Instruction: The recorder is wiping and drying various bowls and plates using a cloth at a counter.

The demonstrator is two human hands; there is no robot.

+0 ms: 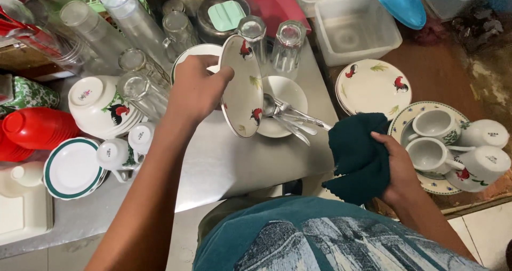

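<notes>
Your left hand (194,90) holds a plate (242,87) tilted on edge over a bowl (282,108) with spoons (290,119) in it. Two upturned glasses (272,44) stand just behind. Right of the bowl, your right hand (397,167) grips a cloth (360,156); behind it lies a plate stack (373,87), and to its right cups (453,143) sit on a plate. Bowls (98,106) and saucers (72,167) lie far left.

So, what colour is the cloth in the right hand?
The cloth is dark teal green, plain without pattern, seen in the head view.
</notes>
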